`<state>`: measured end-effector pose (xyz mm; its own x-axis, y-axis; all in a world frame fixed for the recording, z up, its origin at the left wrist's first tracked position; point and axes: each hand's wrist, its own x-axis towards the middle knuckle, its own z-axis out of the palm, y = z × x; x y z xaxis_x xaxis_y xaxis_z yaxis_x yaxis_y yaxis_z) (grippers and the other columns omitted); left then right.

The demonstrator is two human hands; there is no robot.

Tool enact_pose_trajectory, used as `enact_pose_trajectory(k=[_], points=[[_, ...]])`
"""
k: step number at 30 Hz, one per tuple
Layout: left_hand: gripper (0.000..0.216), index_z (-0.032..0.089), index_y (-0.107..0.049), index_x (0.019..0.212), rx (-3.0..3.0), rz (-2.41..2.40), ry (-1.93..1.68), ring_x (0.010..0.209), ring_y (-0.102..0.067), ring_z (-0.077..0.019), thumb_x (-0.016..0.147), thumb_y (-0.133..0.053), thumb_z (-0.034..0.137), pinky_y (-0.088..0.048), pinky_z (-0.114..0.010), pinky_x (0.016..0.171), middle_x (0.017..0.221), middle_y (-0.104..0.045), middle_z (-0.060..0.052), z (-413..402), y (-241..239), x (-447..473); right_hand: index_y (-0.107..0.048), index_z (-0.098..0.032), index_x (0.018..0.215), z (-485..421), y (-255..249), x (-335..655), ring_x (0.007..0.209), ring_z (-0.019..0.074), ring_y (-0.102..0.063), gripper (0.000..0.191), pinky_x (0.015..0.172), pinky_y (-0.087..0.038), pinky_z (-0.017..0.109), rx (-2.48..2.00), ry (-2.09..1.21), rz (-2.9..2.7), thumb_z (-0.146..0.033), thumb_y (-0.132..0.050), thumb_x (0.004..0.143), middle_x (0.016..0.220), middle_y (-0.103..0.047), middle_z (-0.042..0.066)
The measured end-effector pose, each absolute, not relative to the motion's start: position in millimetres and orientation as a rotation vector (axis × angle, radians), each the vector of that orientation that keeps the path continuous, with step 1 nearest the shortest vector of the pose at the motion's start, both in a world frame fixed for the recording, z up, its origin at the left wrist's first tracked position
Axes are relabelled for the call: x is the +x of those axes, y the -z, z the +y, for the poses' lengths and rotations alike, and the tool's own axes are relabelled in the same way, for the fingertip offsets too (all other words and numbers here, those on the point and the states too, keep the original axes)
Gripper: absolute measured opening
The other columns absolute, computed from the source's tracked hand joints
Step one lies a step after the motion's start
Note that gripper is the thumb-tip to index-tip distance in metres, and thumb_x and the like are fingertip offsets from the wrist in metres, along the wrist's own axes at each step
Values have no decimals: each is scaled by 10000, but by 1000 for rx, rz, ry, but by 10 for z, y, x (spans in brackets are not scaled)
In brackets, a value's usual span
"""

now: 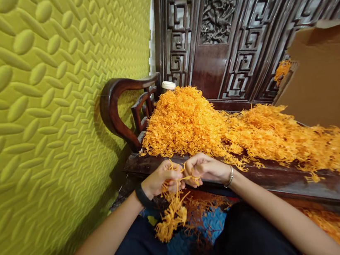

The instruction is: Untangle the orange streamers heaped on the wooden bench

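In front of the bench edge my left hand [165, 177] and my right hand [205, 169] meet, fingers closed. Both grip thin orange branching plastic strands [177, 179], which stick out between the fingertips. A bunch of the same orange pieces [171, 219] hangs below my left hand, above my lap. A dark band circles my left wrist and a metal bracelet my right wrist. Just beyond the hands, a large heap of orange branching pieces [188, 121] covers the dark wooden bench [273, 178]. Exactly where the fingertips pinch is partly hidden.
A curved wooden armrest [113, 105] stands at the left by the yellow textured wall [46, 118]. A white-lidded container [168, 86] sits behind the heap. Brown cardboard [326, 77] leans against the carved backrest [221, 16]. More orange pieces [336, 227] lie below the bench.
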<state>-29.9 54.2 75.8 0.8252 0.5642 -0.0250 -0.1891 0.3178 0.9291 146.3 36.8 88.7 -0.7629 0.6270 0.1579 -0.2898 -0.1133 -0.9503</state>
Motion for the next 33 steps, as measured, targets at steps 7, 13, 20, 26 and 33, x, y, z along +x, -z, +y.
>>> enact_pose_trajectory(k=[7,13,20,26,33], points=[[355,166,-376,447,971,312,-520,272,-207,-12,540,-696,289,-145,-167,318,335,-279,98,415,-806,-245,-521,-189,526,381,-1160,1519,556,130,-477,358,730,-450,337,-455,-1355,-1426,-314,-464,856,475,-447,-23],[289,144,-501,588,781,463,-793,380,-414,-43,682,-674,355,-284,-166,361,478,-464,51,500,-771,-21,-667,-190,878,611,-1157,1826,669,152,-529,207,662,-425,305,-1060,-102,-1397,-343,-529,855,737,-604,28],[256,140,-577,740,751,502,-903,490,-553,-88,736,-641,387,-407,-213,464,686,-583,9,631,-658,78,-519,-200,1250,969,-1008,1989,877,255,-509,456,818,-408,458,-1343,265,-1598,-393,-526,836,906,-592,109],[256,129,-620,894,854,486,-1074,580,-574,-99,765,-629,349,-426,-220,548,728,-613,-17,667,-626,110,-623,-171,774,627,-1080,1761,744,173,-566,372,712,-440,313,-1180,-103,-1731,-423,-389,915,769,-598,57],[238,141,-610,850,886,512,-1155,581,-557,-85,714,-684,323,-430,-213,570,748,-612,4,658,-645,128,-642,-173,885,503,-1048,1644,760,178,-560,304,684,-419,298,-1241,-134,-2099,-451,-526,847,838,-594,67]])
